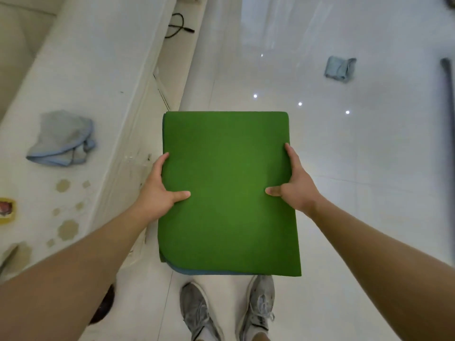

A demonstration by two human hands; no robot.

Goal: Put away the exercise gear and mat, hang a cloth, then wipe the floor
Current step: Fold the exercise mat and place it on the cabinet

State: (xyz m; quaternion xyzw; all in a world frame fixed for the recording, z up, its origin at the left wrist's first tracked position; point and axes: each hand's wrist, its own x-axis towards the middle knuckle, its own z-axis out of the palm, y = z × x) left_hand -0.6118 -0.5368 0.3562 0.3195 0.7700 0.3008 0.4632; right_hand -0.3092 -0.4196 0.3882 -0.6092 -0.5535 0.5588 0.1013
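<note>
Fingers (160,165) of left hand (160,193) and right hand (296,185) are pinching the folded green mat (229,156) mid-frame, probably curling underneath.

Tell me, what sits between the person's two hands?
The folded green mat, in the head view: the left hand grips one side edge, the right hand the other.
</note>
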